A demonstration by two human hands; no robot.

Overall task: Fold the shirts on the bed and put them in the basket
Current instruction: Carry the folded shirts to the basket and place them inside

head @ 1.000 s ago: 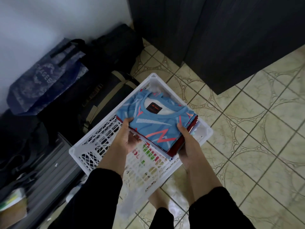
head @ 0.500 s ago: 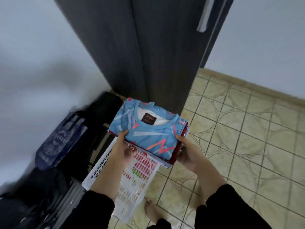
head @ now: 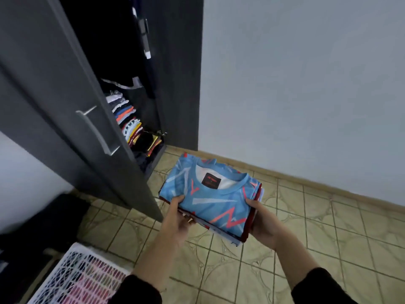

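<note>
Shirts (head: 211,199), folded stack, blue patterned one on top, held in the air over tiled floor (head: 306,238). Left hand (head: 178,218) and right hand (head: 263,222) clamp opposite edges, thumbs on top, fingers curled beneath. Wardrobe door (head: 65,106) edge just left of left fingers; white basket (head: 76,279) lower left, well apart.

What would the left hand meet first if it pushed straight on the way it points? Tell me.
Judging loosely, since depth is unclear: the left hand, gripping the folded shirt stack, points up-frame toward the open wardrobe; its lower shelf edge looks first.
</note>
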